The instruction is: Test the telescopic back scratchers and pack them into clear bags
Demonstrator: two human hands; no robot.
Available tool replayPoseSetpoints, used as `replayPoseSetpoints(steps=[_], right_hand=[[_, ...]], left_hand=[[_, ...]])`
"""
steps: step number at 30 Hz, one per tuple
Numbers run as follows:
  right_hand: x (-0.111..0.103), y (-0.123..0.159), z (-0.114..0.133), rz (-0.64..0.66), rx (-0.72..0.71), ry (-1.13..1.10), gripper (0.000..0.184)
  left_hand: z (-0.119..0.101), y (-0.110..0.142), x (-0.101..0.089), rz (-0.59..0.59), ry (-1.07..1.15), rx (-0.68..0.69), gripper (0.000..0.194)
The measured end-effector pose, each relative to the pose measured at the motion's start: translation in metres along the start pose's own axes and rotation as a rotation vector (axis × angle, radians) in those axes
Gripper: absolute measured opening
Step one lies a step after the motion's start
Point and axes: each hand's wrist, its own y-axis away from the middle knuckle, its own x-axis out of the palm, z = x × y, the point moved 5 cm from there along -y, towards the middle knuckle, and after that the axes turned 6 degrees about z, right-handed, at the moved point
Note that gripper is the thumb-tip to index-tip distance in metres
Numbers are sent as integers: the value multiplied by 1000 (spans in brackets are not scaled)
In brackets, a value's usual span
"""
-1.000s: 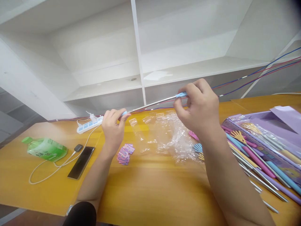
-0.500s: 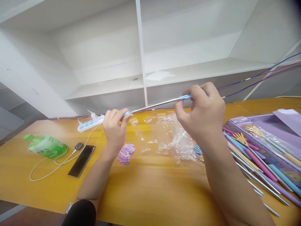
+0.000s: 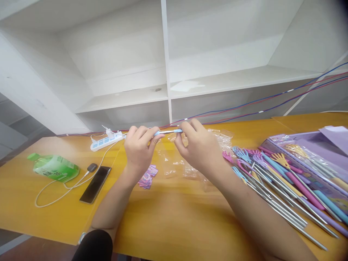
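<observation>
Between my hands, above the table, is a telescopic back scratcher (image 3: 168, 132) with light blue ends and a short stretch of metal rod showing. My left hand (image 3: 140, 146) is closed round one blue end. The other blue end is pinched in my right hand (image 3: 196, 145), whose fingers hide most of it. Clear plastic sleeves (image 3: 170, 163) lie on the table beneath and behind my right hand. Below my left hand is a small fanned pile of pink and purple cards (image 3: 147, 177).
Many back scratchers (image 3: 269, 181) lie at the right, beside a purple box (image 3: 307, 139) with wrapped ones in it. Left are a green bottle (image 3: 56, 167), a phone (image 3: 95, 185), a white cable and a power strip (image 3: 106, 142). White shelving (image 3: 122, 98) stands behind the table.
My right hand has come left and down toward my left hand. The back scratcher's rod has slid in and shows much shorter. My left hand has shifted slightly right.
</observation>
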Motion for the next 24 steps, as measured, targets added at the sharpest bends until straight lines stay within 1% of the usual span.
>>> replayPoseSetpoints(steps=[3,7,9,11,16,20,24], right_hand=[[-1,0,1,75,-27,6,26],[-2,-2,-2,243,-73,11,32],[-5,-3,-7,311,-102,-19,31],[-10,-4,-12,340,-116,-68,29],[-21,-5,-19,302,-142,-116,25],[-26,-4,-18,243,-198,-67,25],[-26,-4,-16,177,-238,9,30]], left_hand=[[4,-1,0,19,9,7,25],[9,-2,-1,40,15,34,19],[11,-3,-1,50,26,32,18],[13,-4,-1,59,36,24,20],[13,-6,-5,57,63,24,21],[14,-6,-7,42,59,26,21],[12,-6,-6,47,45,52,20]])
